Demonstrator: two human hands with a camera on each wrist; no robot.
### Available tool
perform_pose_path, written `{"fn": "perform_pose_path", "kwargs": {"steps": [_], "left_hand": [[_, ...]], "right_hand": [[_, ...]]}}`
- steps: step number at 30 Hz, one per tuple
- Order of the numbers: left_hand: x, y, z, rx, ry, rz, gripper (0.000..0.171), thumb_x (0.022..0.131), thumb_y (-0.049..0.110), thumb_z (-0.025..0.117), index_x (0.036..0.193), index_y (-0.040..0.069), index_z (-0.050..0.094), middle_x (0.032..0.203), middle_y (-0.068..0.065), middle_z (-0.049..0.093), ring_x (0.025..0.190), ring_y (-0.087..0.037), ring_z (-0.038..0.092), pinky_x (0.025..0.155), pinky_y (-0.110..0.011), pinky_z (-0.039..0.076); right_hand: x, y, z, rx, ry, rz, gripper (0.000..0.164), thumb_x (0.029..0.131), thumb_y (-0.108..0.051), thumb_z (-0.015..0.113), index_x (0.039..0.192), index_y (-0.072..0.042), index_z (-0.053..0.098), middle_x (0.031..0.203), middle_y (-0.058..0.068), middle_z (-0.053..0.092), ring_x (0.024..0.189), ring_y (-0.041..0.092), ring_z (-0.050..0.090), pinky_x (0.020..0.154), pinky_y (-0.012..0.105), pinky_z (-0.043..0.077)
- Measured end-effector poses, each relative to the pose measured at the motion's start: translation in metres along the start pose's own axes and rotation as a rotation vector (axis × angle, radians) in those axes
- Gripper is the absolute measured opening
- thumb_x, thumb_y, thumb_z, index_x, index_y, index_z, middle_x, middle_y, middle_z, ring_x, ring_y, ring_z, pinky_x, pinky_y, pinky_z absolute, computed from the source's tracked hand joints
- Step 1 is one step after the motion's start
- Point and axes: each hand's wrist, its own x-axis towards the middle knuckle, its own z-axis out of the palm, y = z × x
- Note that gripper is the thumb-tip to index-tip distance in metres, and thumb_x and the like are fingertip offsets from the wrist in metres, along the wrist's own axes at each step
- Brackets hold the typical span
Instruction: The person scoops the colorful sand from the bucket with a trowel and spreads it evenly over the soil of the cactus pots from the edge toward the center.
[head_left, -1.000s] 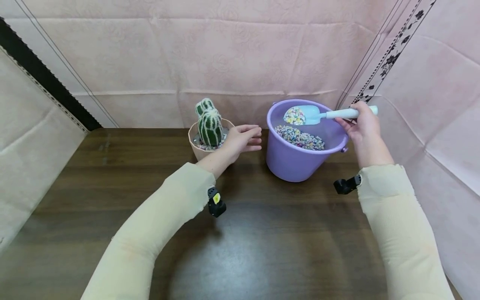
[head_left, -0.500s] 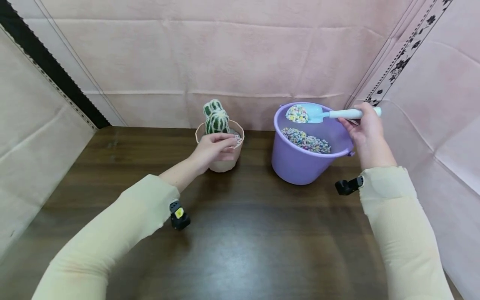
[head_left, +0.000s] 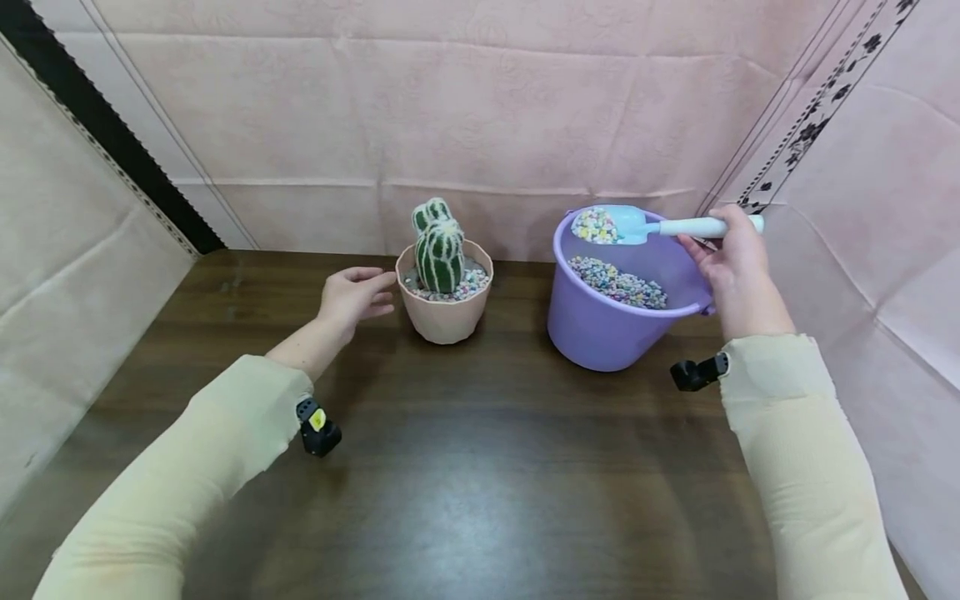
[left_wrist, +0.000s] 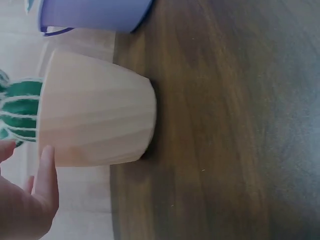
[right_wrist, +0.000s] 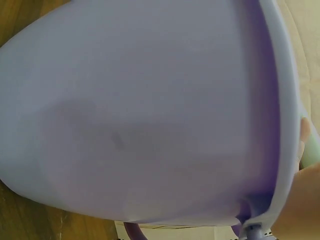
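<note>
My left hand [head_left: 354, 297] is at the left side of a pale peach flowerpot [head_left: 444, 319], its fingertips right at the rim. In the pot stands a green cactus [head_left: 439, 257] with white woolly ribs, ringed by small coloured pebbles [head_left: 471, 285]. The left wrist view has the hand [left_wrist: 31, 200] with fingers extended beside the pot [left_wrist: 97, 112]. My right hand [head_left: 738, 258] grips the handle of a light blue trowel [head_left: 626, 225]. Its blade carries pastel pebbles [head_left: 595, 226] above the purple bucket [head_left: 600, 333], where more pebbles [head_left: 618, 283] lie.
A dark wooden table [head_left: 465, 467] bears the pot and bucket. Pale pink cloth [head_left: 480, 108] hangs behind them, with more cloth walls on both sides. The bucket's wall [right_wrist: 150, 110] fills most of the right wrist view.
My left hand has moved left, from the pot's right side across its front to its left side, uncovering the pot. The right hand keeps the loaded trowel over the bucket.
</note>
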Motion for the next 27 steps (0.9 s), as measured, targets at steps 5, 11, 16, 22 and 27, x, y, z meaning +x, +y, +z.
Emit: {"fn": "perform_pose_path", "kwargs": {"steps": [5,11,16,22,27], "left_hand": [[0.006,-0.007,0.01,0.051,0.004,-0.057,0.054,0.09,0.022,0.061,0.136,0.0,0.043,0.124,-0.012,0.052,0.071,-0.001,0.061,0.073,-0.02,0.058],[0.018,-0.009,0.016,0.07,0.033,-0.042,0.048,0.089,0.016,0.063,0.131,-0.001,0.049,0.109,-0.01,0.058,0.066,0.0,0.062,0.075,-0.021,0.058],[0.027,-0.007,0.014,0.035,0.116,-0.025,0.039,0.088,0.014,0.063,0.124,-0.001,0.055,0.092,-0.003,0.06,0.063,0.0,0.062,0.072,-0.021,0.058],[0.031,-0.007,0.016,0.008,0.201,-0.008,0.033,0.088,0.016,0.063,0.116,-0.001,0.059,0.077,0.002,0.059,0.059,0.0,0.06,0.067,-0.021,0.058],[0.031,-0.007,0.02,-0.033,0.129,-0.012,0.037,0.089,0.011,0.061,0.123,-0.002,0.056,0.087,0.0,0.06,0.061,0.0,0.06,0.067,-0.019,0.058]], "right_hand": [[0.0,0.001,-0.001,0.003,-0.005,0.004,0.011,0.087,-0.004,0.058,0.086,-0.009,0.048,0.08,0.009,0.052,0.065,0.026,0.063,0.056,0.035,0.06],[-0.001,0.004,-0.002,0.014,-0.027,-0.009,0.015,0.085,-0.001,0.06,0.084,-0.009,0.047,0.076,0.009,0.052,0.064,0.026,0.062,0.054,0.035,0.059],[-0.002,0.009,0.003,-0.008,-0.022,-0.003,0.017,0.084,-0.002,0.062,0.085,-0.009,0.046,0.086,0.008,0.05,0.068,0.025,0.061,0.057,0.034,0.059],[-0.004,0.017,0.01,-0.044,-0.04,0.011,0.018,0.084,-0.003,0.063,0.083,-0.008,0.045,0.084,0.009,0.05,0.067,0.026,0.061,0.058,0.034,0.06],[-0.008,0.021,0.016,-0.059,-0.069,0.027,0.014,0.088,-0.006,0.058,0.086,-0.009,0.045,0.08,0.01,0.052,0.066,0.026,0.063,0.056,0.032,0.06]]}}
